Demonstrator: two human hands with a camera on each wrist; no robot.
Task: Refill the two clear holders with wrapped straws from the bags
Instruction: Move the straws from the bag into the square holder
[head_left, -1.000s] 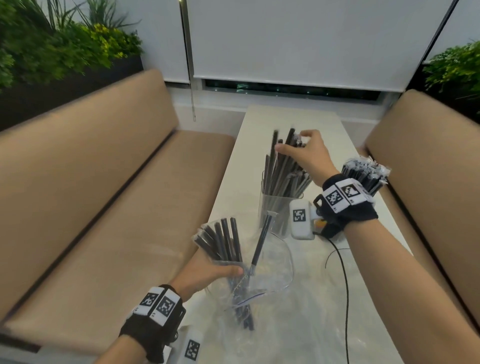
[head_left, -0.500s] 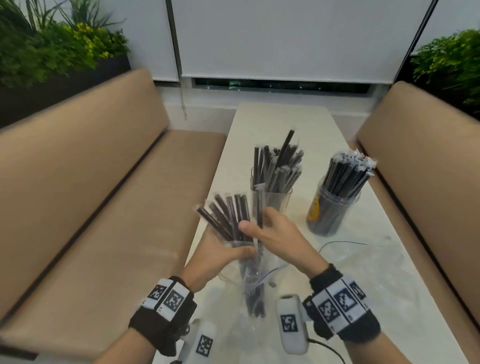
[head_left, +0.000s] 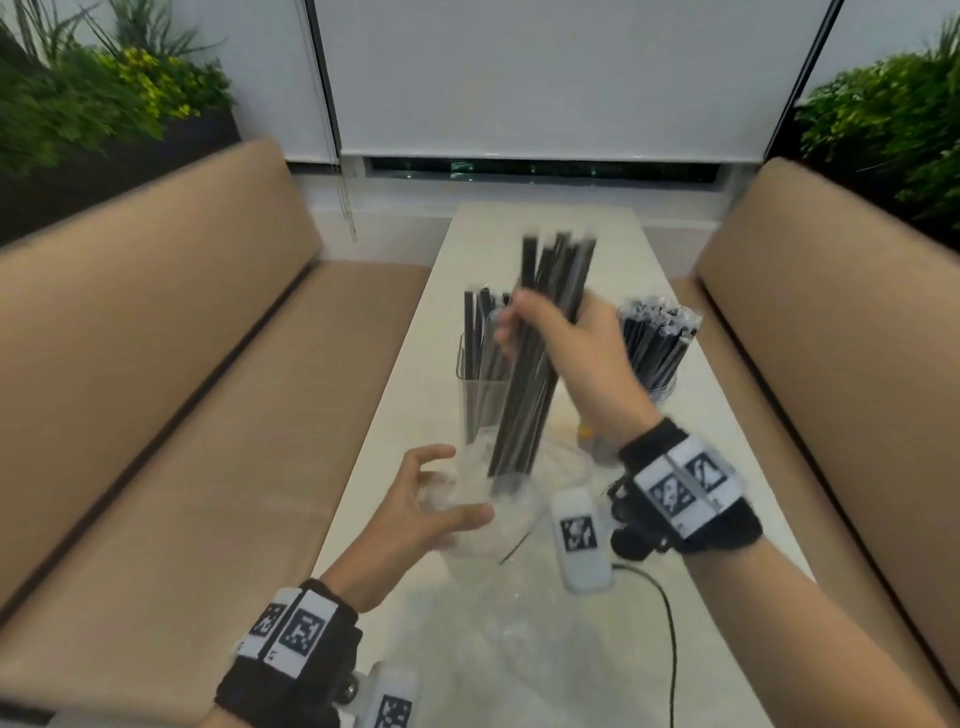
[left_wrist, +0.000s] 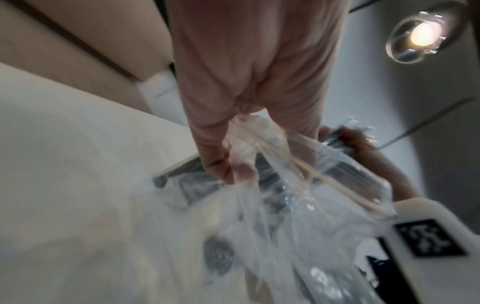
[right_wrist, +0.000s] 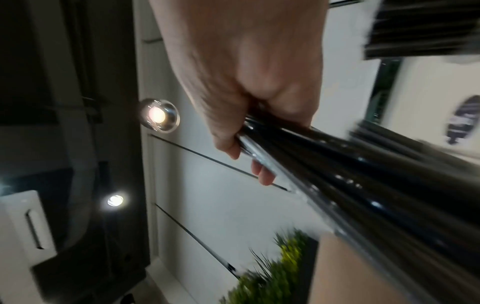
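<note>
1. A bundle of wrapped black straws (head_left: 540, 353) is held upright in the middle of the frame, its lower ends just above the mouth of a clear plastic bag (head_left: 498, 499).
2. The bundle is gripped by the right hand (head_left: 566, 353), fingers curled round its middle; the same grip is shown in the right wrist view.
3. The bag is held by the left hand (head_left: 415, 504) at lower centre, fingers spread and bent round the crumpled plastic.
4. Directly behind the bundle, a clear holder (head_left: 480, 384), partly filled, is seen on the pale table (head_left: 597, 228); a second holder (head_left: 655, 348), packed full, stands to its right.
5. The step in hand is judged to be lifting a handful out of the bag.
6. Next, the bundle would need to be carried over the partly filled holder and lowered in, ends first.
</note>
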